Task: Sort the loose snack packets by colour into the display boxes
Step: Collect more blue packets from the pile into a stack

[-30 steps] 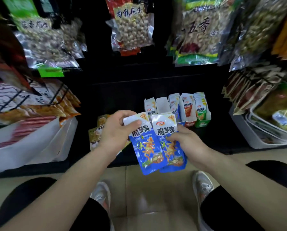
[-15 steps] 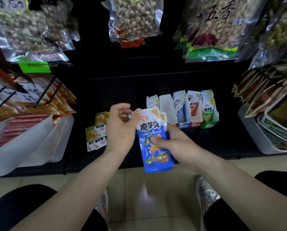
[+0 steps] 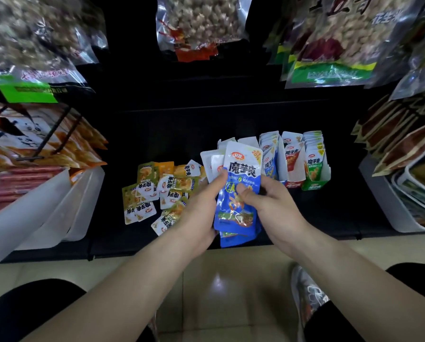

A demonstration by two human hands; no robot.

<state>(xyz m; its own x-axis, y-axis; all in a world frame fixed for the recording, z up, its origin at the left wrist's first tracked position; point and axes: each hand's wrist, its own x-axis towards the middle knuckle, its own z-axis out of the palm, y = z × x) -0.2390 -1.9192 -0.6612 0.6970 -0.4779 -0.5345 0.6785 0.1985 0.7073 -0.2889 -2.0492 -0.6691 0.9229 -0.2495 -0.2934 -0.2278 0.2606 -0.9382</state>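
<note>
A stack of blue snack packets (image 3: 241,169) stands upright between both hands, just above the front of the low black shelf (image 3: 329,213). My left hand (image 3: 201,213) grips the stack's left edge, thumb on the front. My right hand (image 3: 268,201) pinches the front packet from the right. Loose yellow and orange packets (image 3: 157,191) lie in a heap on the shelf to the left. Behind the hands stand the display boxes: a blue one (image 3: 271,156), a red one (image 3: 292,164) and a green one (image 3: 315,169), each holding upright packets.
White plastic bins (image 3: 58,206) with red and orange packs fill the left. More white trays (image 3: 404,218) sit at the right. Large nut bags (image 3: 199,25) hang overhead. Tiled floor, my knees and a shoe (image 3: 307,292) are below.
The two blue packets, held side by side a second ago, are now stacked as one bundle. The view has tilted down, showing more of the yellow heap.
</note>
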